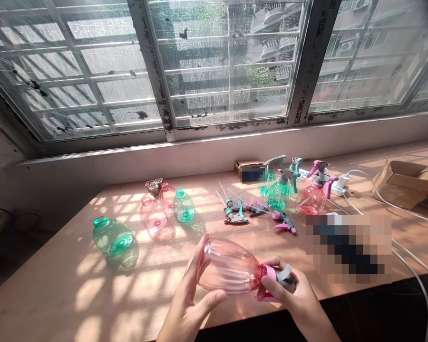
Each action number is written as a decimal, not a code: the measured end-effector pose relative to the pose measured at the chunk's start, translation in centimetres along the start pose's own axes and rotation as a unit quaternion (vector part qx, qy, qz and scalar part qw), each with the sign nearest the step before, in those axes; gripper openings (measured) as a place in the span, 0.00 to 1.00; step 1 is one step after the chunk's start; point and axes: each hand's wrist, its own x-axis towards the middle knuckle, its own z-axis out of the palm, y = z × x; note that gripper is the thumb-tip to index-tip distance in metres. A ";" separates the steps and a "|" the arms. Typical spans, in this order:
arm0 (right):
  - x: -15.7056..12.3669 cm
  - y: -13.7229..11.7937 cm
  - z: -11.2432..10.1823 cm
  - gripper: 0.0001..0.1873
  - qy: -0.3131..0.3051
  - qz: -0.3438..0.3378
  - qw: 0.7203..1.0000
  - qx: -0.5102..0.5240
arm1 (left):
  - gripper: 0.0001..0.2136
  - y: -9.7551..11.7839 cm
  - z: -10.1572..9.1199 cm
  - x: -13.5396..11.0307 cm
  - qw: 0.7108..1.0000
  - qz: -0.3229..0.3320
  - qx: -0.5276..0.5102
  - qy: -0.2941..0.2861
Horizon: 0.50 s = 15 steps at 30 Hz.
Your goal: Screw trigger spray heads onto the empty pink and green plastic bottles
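Observation:
A clear pink spray bottle [231,266] lies sideways between my hands, above the table's front edge. My left hand [190,299] is wrapped round its wide base, thumb along the near side. At the neck, my right hand [292,297] grips the pink collar of the grey-and-pink spray head [286,277], which sits on the bottle's mouth. How far the collar is screwed on cannot be seen. Beyond my hands lie several loose trigger spray heads, among them a pink-and-grey one [285,223] and a teal-and-grey one [235,217].
Headless bottles stand at left: a green one [114,237], a pink one [155,218] and others. Green spray bottles [278,194] and pink ones [311,199] with heads stand at back right. A cardboard box [399,185], white cables [410,256] and a blurred-out patch lie right.

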 end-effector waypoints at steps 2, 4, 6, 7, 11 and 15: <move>-0.1 -0.2 -0.2 0.26 0.006 0.017 1.000 0.018 | 0.34 0.2 -0.1 -0.3 1.000 -0.002 0.012 -0.021; -0.1 -0.4 -0.2 0.26 0.000 0.023 1.000 0.022 | 0.34 0.3 0.0 -0.4 1.000 0.006 0.020 -0.023; -0.1 -0.5 -0.1 0.26 -0.006 0.020 1.000 0.011 | 0.37 0.3 0.3 -0.2 0.999 0.035 0.011 -0.011; -0.2 -0.5 0.0 0.26 -0.009 0.013 1.000 0.000 | 0.38 0.3 0.5 0.0 0.999 0.043 0.001 0.000; -0.1 -0.3 0.4 0.26 -0.012 -0.002 0.999 -0.031 | 0.37 0.3 1.0 0.4 0.999 0.002 -0.011 0.043; 0.0 0.2 0.1 0.25 -0.007 0.018 1.000 0.006 | 0.38 0.5 0.6 0.0 1.000 0.011 0.020 0.015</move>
